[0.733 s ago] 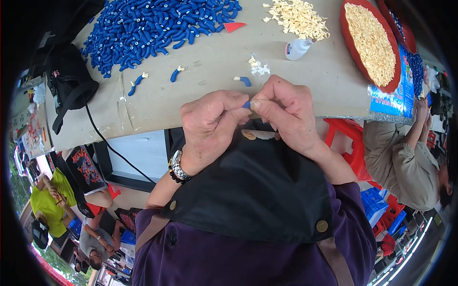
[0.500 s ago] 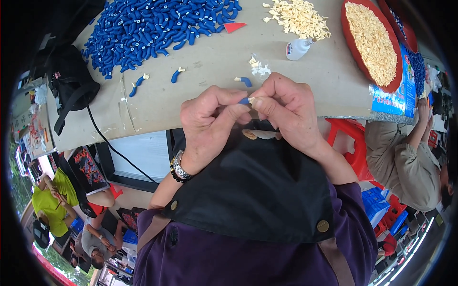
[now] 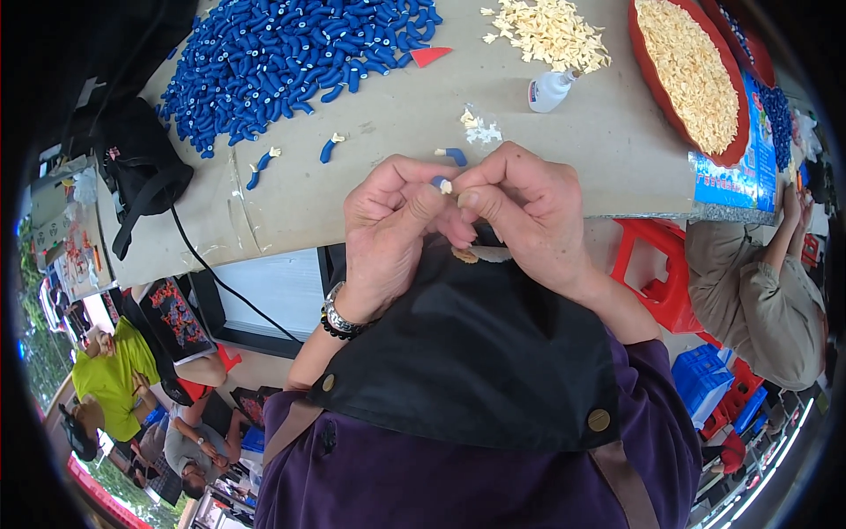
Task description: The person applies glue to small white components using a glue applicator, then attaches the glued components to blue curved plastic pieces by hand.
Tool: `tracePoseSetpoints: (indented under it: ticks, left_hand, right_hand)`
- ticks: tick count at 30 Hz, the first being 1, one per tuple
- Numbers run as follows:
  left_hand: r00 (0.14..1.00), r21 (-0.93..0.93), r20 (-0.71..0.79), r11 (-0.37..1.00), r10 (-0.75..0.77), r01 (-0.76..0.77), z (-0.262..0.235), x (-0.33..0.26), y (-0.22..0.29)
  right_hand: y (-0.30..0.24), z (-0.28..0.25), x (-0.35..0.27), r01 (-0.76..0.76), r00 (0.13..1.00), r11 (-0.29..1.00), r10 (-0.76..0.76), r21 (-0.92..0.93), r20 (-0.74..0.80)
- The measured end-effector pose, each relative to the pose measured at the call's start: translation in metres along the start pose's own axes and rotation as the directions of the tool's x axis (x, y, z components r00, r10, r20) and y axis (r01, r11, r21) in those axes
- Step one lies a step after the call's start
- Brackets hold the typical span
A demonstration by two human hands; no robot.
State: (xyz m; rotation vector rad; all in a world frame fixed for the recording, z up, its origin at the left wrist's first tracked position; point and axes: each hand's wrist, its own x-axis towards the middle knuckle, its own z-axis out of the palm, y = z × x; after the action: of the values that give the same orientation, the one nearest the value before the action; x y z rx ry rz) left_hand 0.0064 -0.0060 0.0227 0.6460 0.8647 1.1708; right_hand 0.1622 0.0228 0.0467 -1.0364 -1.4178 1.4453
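Observation:
Held between the thumb and fingers of my left hand (image 3: 388,225) is a small blue bent tube piece (image 3: 437,181) with a cream tip (image 3: 446,188) facing right. My right hand (image 3: 542,216) is closed in a pinch just right of that tip; whatever lies between its fingertips is hidden. On the table beyond my hands lies a joined blue-and-cream piece (image 3: 455,156). Further left, more joined pieces (image 3: 331,148) rest apart from one another. A large heap of blue tube pieces (image 3: 291,66) covers the far left, and a pile of cream hand-shaped pieces (image 3: 551,35) sits at the far middle.
A small clear bottle (image 3: 548,93) stands beside the cream pile, near a white smear (image 3: 483,131). At right is a red tray (image 3: 743,106) full of cream pieces. A black bag (image 3: 141,159) with a cord sits at left. A red stool (image 3: 648,273) and other people are around the table.
My right fingertips have come off the cream tip and shifted slightly down. My left hand has turned the blue piece so its cream tip shows more. The view has shifted slightly.

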Motion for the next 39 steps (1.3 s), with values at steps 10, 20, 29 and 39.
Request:
tracePoseSetpoints:
  ticks: [10,20,29,39]
  left_hand:
    - [0.968,-0.249,0.033,0.936,-0.249,0.250,-0.006,0.000,0.003]
    - [0.995,-0.137,0.006,0.986,-0.098,0.098,-0.004,-0.001,0.002]
    - [0.977,0.175,-0.002,0.962,0.213,-0.210,-0.005,-0.002,-0.002]
    - [0.999,0.031,0.000,0.999,0.045,-0.045,-0.003,-0.001,-0.001]
  right_hand:
    - [0.003,0.000,-0.001,-0.006,0.999,0.999,0.004,-0.054,-0.043]
    - [0.008,0.000,-0.002,-0.006,1.000,0.999,0.005,-0.037,-0.017]
    - [-0.002,0.002,-0.003,-0.001,1.000,0.999,0.000,0.038,0.029]
    - [-0.005,0.003,-0.002,-0.020,1.000,1.000,0.020,0.017,0.019]
